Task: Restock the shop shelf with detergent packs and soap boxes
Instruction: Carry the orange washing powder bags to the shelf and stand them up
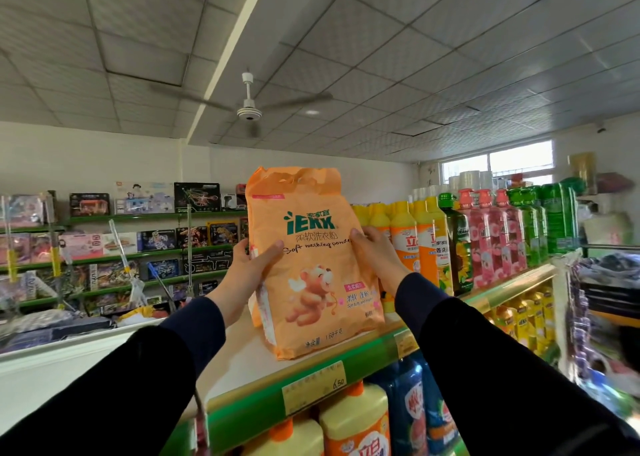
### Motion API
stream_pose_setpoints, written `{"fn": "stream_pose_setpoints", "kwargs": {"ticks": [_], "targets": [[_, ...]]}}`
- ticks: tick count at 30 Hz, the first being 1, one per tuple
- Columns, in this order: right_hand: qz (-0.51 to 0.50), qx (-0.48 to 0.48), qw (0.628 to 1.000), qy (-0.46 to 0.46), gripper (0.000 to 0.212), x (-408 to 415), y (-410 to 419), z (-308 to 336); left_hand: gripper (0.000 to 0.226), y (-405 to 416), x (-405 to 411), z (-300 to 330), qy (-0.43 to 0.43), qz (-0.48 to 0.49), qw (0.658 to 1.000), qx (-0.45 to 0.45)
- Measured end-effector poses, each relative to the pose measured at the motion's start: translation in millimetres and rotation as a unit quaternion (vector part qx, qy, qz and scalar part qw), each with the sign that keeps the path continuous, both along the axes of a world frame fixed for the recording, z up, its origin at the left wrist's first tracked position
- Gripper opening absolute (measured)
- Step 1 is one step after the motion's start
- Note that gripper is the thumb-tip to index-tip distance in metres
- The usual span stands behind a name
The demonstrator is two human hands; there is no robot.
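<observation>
Standing tall on the top shelf (363, 350), the pack (311, 258) has its long side going up and down. Its top leans a little to the left and its front faces the camera. Its bottom edge sits on the white shelf board, close to the front lip.

The pack is a soft orange bag, a bit wrinkly, with a cut-out handle at the top. A happy bear with little wings is drawn on the lower half. Big green letters near the top read "iEKK". Under that is a line of Chinese words, then "Soft washing powder" in dark curly writing. Near the bottom it says "1.68" with more Chinese words.

Both hands hold the pack, one on each side. The left hand (249, 268) grips the left edge, with its thumb lying across the front. The right hand (375, 251) grips the right edge, with its thumb on the front too. Both sleeves are dark.

Just to the right of the pack stand yellow bottles (403, 237) with orange labels. Past them are a dark green bottle (457, 244), pink bottles (491, 237) and green bottles (540, 220). A yellow price tag (313, 386) on the shelf lip reads "6.50". More bottles stand on the shelf below it. Toy boxes (145, 197) fill green shelves on the far wall. A fan (248, 109) hangs from the ceiling.
</observation>
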State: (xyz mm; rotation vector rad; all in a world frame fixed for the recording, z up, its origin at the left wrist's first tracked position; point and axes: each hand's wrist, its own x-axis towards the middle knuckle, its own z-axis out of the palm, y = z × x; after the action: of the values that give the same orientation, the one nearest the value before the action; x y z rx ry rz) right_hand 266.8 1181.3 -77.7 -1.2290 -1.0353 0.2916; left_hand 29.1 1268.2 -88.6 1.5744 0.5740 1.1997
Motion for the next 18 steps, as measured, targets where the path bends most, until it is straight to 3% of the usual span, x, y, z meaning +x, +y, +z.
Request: {"fn": "stream_pose_setpoints", "kwargs": {"ticks": [3,9,18], "targets": [[-0.015,-0.030,0.999,0.002,0.040,-5,-1,-11,0.092,-4,-1,-5,0.013,-0.014,1.000,-0.002],[-0.058,0.061,0.996,0.022,0.027,-3,-8,-38,0.075,-24,8,-25,0.001,0.024,0.999,0.037],[-0.040,0.068,0.995,0.055,0.029,-3,-13,-42,0.086,-27,3,-21,0.011,0.011,0.999,0.040]]}}
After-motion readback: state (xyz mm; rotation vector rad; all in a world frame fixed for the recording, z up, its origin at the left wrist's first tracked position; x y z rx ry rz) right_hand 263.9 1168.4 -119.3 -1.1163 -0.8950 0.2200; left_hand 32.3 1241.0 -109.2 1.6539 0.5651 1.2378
